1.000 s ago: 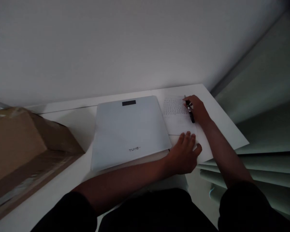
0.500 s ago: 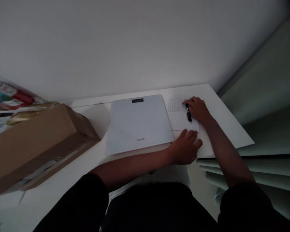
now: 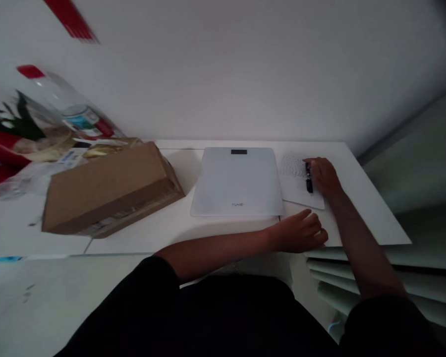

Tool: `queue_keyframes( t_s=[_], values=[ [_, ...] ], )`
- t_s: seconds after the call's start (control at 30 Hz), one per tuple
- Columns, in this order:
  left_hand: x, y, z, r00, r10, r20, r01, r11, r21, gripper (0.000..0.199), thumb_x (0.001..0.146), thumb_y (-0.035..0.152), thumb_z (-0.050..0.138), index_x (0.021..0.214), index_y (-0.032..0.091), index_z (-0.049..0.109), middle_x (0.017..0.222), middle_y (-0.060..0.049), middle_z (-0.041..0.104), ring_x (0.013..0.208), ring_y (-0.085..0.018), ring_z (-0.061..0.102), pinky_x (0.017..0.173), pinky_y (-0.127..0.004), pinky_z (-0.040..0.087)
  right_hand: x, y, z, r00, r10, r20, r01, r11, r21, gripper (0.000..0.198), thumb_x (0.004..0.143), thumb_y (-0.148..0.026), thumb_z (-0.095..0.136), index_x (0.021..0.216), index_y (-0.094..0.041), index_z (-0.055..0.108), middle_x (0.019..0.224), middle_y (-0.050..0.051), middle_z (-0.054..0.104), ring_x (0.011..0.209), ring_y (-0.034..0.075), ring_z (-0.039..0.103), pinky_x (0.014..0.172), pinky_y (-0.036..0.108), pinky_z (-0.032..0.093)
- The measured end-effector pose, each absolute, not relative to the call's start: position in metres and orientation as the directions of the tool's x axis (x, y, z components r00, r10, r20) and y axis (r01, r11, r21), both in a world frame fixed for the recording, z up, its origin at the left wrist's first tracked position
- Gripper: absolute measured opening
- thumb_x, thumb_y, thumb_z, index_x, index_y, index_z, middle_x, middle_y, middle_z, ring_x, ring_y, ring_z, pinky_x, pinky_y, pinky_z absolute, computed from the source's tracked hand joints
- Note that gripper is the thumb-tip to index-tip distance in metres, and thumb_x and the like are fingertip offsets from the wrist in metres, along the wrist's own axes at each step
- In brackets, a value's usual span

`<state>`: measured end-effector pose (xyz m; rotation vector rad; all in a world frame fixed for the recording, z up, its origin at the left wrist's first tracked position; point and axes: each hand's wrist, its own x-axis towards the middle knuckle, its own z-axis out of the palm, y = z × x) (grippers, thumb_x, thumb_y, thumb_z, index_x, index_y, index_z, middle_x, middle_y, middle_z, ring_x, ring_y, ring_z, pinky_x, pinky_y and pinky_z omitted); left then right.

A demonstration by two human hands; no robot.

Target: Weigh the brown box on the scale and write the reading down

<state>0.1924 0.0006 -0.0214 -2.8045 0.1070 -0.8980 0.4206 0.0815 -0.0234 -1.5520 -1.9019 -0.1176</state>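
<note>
A black pen (image 3: 309,184) lies along the left side of my right hand (image 3: 322,177). My right fingers are bent over the pen's upper end and seem to pinch it; the fingertips are partly hidden. Beneath them is a white sheet of paper (image 3: 295,192), with rows of small handwriting on its upper part. My left hand (image 3: 299,232) hangs at the table's front edge, just below the paper, its fingers loosely bent and apart with nothing in them. Left of the paper sits a flat white bathroom scale (image 3: 238,181) with a dark display at its far edge.
A brown cardboard box (image 3: 111,191) stands on the white table (image 3: 371,213) at the left. Behind it are a clear bottle with a red cap (image 3: 72,111) and red items with green leaves (image 3: 26,121). Pale green folded fabric (image 3: 423,285) hangs at the right, beside the table.
My left hand has come off the paper's lower edge towards me, and its fingers have loosened. My right hand stays at the pen. The view has shifted, showing more of the left side.
</note>
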Motion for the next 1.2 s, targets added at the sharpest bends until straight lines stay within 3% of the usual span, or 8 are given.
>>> queue_keyframes(
  t_s=[0.1,0.23,0.4,0.73,0.97,1.2],
  values=[
    [0.182,-0.003,-0.018,0.795,-0.167,0.583,-0.033,-0.972,-0.234,0.02,0.097,0.013,0.046,0.1,0.01,0.065,0.08,-0.007,0.059,0.08,-0.022,0.058,0.075,-0.037,0.043,0.419,0.081,-0.023,-0.026,0.838,0.545,0.888,0.27,-0.373,0.052,0.106,-0.044,0.024,0.111,-0.017,0.069,0.09,0.01,0.067,0.089,0.024,0.059,0.088,0.043,0.046],
    [0.158,-0.005,-0.012,0.79,-0.146,0.596,0.0,-0.971,-0.238,0.019,0.097,0.012,0.048,0.106,0.011,0.065,0.083,-0.008,0.061,0.082,-0.022,0.058,0.077,-0.038,0.044,0.415,0.081,-0.022,0.047,0.841,0.539,0.892,0.208,-0.402,0.051,0.105,-0.042,0.025,0.108,-0.017,0.069,0.089,0.011,0.066,0.09,0.023,0.061,0.086,0.042,0.047],
    [0.109,-0.004,-0.005,0.777,0.008,0.63,0.138,-0.978,-0.158,0.023,0.098,0.019,0.048,0.114,0.009,0.062,0.1,-0.012,0.067,0.099,-0.024,0.06,0.09,-0.038,0.048,0.407,0.079,-0.017,0.048,0.83,0.556,0.918,0.182,-0.352,0.05,0.105,-0.04,0.026,0.11,-0.017,0.07,0.092,0.01,0.069,0.092,0.024,0.063,0.087,0.042,0.049],
    [-0.009,-0.011,-0.001,0.651,0.373,0.661,0.489,-0.872,0.011,0.033,0.093,0.02,0.05,0.122,0.007,0.059,0.117,-0.012,0.067,0.112,-0.027,0.059,0.102,-0.04,0.048,0.329,0.074,0.01,-0.242,0.756,0.608,0.842,0.475,-0.255,0.038,0.105,-0.033,0.036,0.122,-0.016,0.066,0.105,0.01,0.072,0.1,0.024,0.066,0.09,0.043,0.051],
    [-0.09,-0.022,0.016,0.471,0.535,0.701,0.692,-0.717,0.082,0.037,0.087,0.011,0.052,0.124,0.008,0.057,0.118,-0.013,0.067,0.114,-0.027,0.06,0.098,-0.041,0.052,0.207,0.064,0.04,-0.363,0.766,0.53,0.582,0.631,-0.513,0.035,0.106,-0.032,0.035,0.126,-0.022,0.062,0.123,0.007,0.066,0.114,0.02,0.061,0.1,0.042,0.048],
    [-0.151,-0.029,0.039,0.073,0.535,0.842,0.845,-0.482,0.234,0.036,0.082,0.005,0.053,0.116,0.015,0.06,0.112,-0.011,0.069,0.11,-0.024,0.062,0.098,-0.042,0.05,0.11,0.074,0.049,-0.406,0.752,0.52,0.355,0.654,-0.668,0.041,0.105,-0.041,0.037,0.139,-0.024,0.053,0.142,0.008,0.054,0.133,0.021,0.05,0.113,0.046,0.041]
  ],
)
